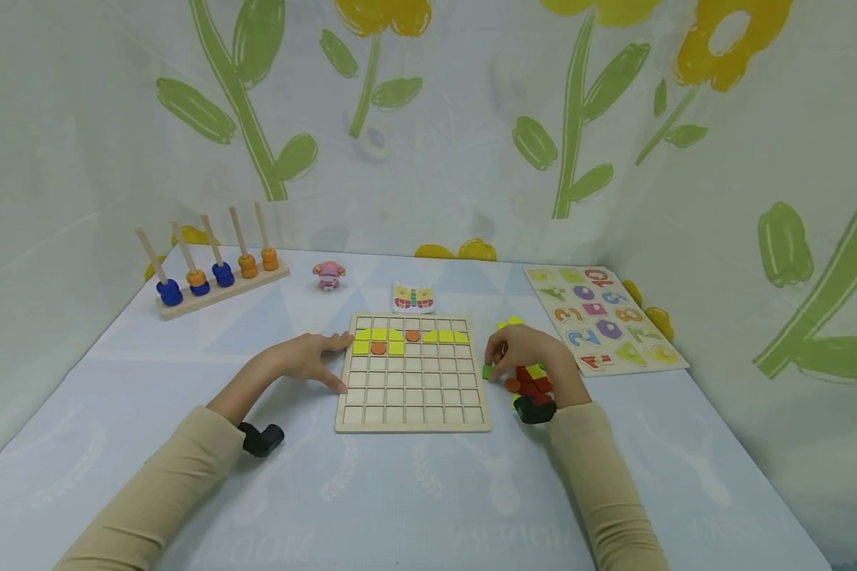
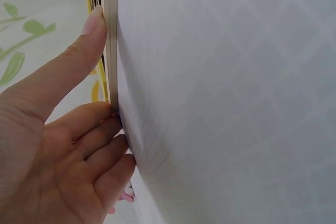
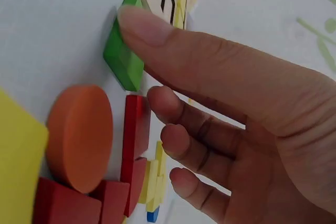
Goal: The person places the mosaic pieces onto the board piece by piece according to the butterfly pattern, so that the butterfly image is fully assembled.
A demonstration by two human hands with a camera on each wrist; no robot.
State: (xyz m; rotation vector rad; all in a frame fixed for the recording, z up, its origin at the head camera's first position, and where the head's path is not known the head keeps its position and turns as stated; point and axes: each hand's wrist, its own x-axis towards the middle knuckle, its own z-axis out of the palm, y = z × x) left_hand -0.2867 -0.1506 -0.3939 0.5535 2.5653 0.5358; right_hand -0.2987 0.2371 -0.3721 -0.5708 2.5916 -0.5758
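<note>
A wooden grid board (image 1: 414, 426) lies on the table between the two hands. Yellow pieces (image 1: 440, 337) and two orange discs (image 1: 413, 336) fill some cells in its upper rows. My left hand (image 1: 307, 358) touches the board's left edge, thumb and fingers spread apart along it. Just off the opposite edge, my right hand (image 1: 524, 350) pinches a green block (image 3: 126, 61) low at the table. The thumb lies over this block, while the index finger is mostly hidden behind it. Below that hand are red pieces (image 1: 536, 381) and a loose orange disc (image 3: 81, 137).
Behind the board stands a card with a butterfly pattern (image 1: 413, 298). A pink figurine (image 1: 328, 274) and a peg stand with blue and orange beads (image 1: 221, 291) are at the back left. On the right lies a number puzzle board (image 1: 603, 317). Printed fabric hangs around the table.
</note>
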